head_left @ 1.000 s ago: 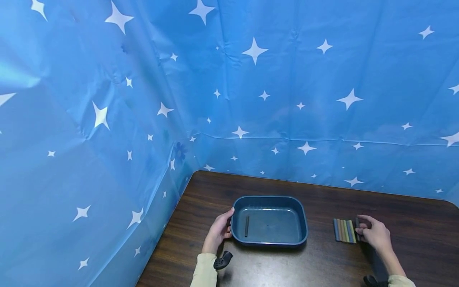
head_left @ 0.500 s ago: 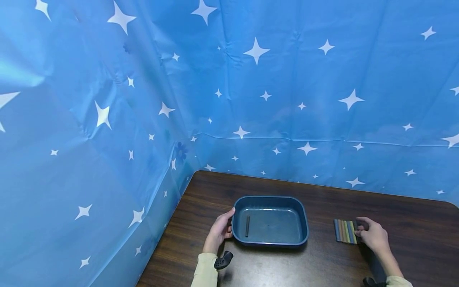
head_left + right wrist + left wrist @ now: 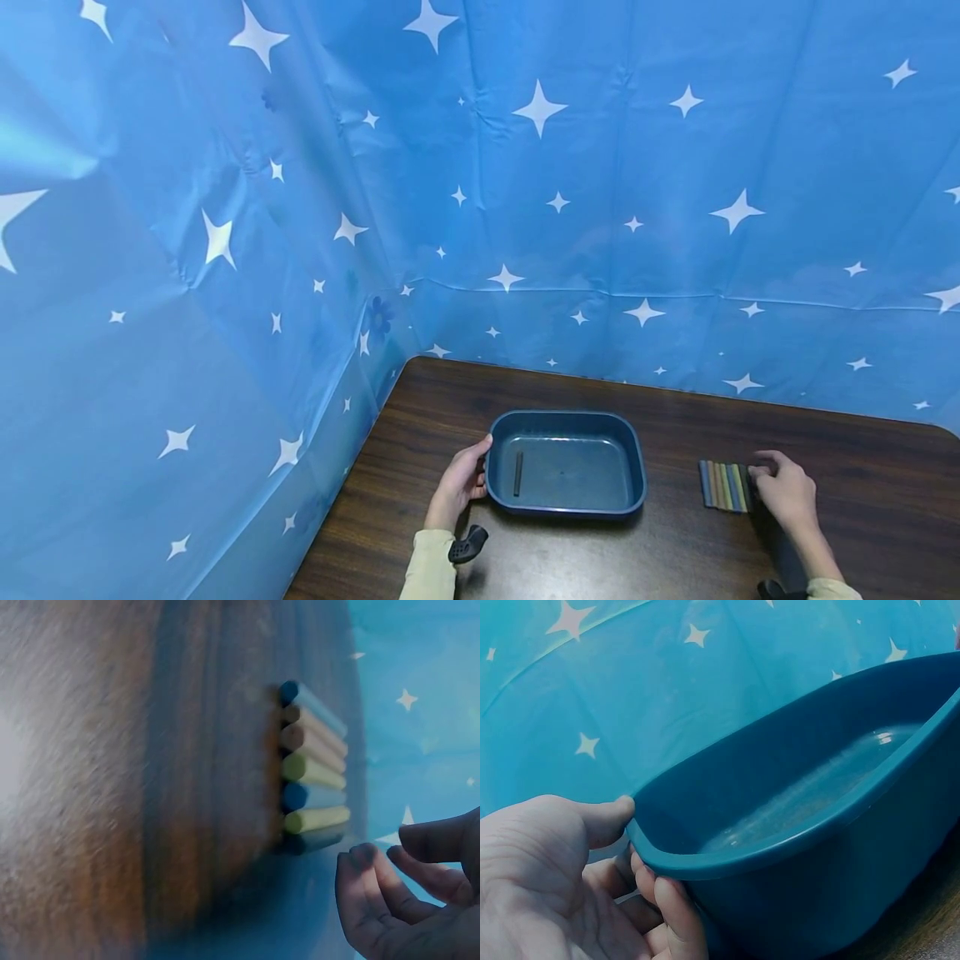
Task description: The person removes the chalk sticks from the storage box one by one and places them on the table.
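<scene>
My left hand holds the left end of a dark blue plastic basin; in the left wrist view the thumb meets the rim and curled fingers press the outer wall. Inside the basin, near its left end, lies one dark stick. To the right, several coloured chalk sticks lie side by side in blue, brown and yellow. A dark chalk stick forms the row's right end. My right hand is just right of it, fingers loosely bent, thumb and fingertips apart with nothing between them.
A dark brown wood-grain table carries everything. Blue sheeting with white stars rises behind its back edge and along the left side. Black straps or mounts sit at the wrists.
The dark chalk stick, pinched by my right hand a second ago, now lies against the row's right end. The right fingers have let go and moved slightly away. The left hand stays on the basin.
</scene>
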A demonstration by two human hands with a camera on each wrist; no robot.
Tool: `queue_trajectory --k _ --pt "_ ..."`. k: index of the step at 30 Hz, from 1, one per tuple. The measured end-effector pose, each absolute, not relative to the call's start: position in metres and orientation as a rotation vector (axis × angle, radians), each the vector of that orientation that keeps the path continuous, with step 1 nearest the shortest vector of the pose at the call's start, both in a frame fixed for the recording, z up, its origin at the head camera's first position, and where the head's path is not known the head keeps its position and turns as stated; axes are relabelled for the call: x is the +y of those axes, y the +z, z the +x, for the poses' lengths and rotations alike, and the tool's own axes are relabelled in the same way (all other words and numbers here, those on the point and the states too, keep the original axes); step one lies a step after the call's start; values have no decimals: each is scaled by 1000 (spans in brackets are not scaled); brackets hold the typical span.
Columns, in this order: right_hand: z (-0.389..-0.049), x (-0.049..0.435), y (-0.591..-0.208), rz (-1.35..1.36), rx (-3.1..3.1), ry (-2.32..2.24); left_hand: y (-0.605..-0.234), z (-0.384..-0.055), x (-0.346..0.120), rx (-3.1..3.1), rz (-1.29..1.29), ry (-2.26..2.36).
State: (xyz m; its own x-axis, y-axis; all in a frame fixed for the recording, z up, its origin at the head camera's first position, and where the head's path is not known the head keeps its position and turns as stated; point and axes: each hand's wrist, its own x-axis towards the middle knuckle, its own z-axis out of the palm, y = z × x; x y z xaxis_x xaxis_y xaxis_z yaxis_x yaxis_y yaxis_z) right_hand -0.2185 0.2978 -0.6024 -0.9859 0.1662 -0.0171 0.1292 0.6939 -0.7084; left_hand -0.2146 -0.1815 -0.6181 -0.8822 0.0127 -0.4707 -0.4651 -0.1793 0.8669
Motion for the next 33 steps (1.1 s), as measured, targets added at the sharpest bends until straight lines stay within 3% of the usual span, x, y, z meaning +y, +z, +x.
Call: queue_trajectory --k 33 --pt "-223 208 -534 -47 -2748 1363 -618 -214 -182 1748 -486 2144"
